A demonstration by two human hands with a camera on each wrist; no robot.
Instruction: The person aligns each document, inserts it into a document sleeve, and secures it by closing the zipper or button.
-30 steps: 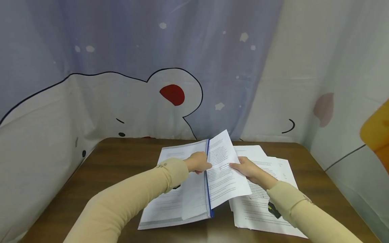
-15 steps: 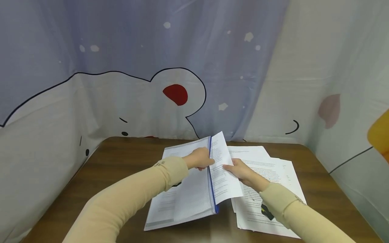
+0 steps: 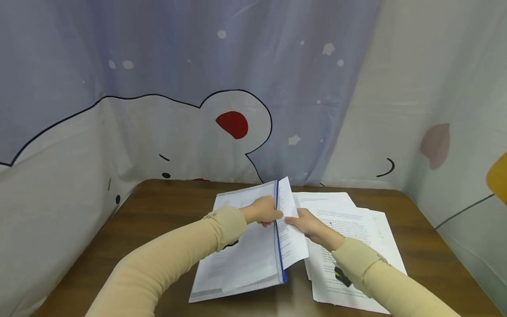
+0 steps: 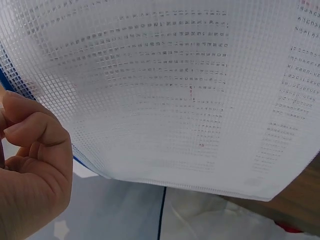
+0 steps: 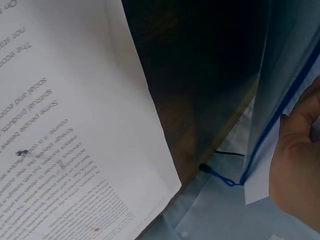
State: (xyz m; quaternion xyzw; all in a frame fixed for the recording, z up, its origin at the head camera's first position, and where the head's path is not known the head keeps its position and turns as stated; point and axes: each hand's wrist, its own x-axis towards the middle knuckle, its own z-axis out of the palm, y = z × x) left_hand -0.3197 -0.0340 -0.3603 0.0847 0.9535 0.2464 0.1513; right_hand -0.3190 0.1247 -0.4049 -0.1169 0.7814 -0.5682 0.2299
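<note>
A clear mesh document pouch (image 3: pixel 253 259) with a blue zip edge lies tilted on the table, its right side raised. My left hand (image 3: pixel 263 210) grips the pouch at its blue edge; in the left wrist view the curled left hand (image 4: pixel 37 150) is beside that edge, with printed text showing through the mesh (image 4: pixel 150 90). A printed sheet (image 3: pixel 291 242) sticks out of the pouch's right side, partly inside it. My right hand (image 3: pixel 310 223) pinches the sheet by its right edge. The right wrist view shows the right hand (image 5: pixel 297 155) close to the blue zip.
Several loose printed sheets (image 3: pixel 356 264) lie overlapped on the right of the brown wooden table (image 3: pixel 158 211). A blue zip pull cord (image 5: pixel 220 175) hangs from the pouch's far end. A patterned curtain (image 3: pixel 178 132) stands behind the table.
My right hand has moved left with the sheet, and less of the sheet shows outside the pouch. The left hand keeps its hold on the pouch edge.
</note>
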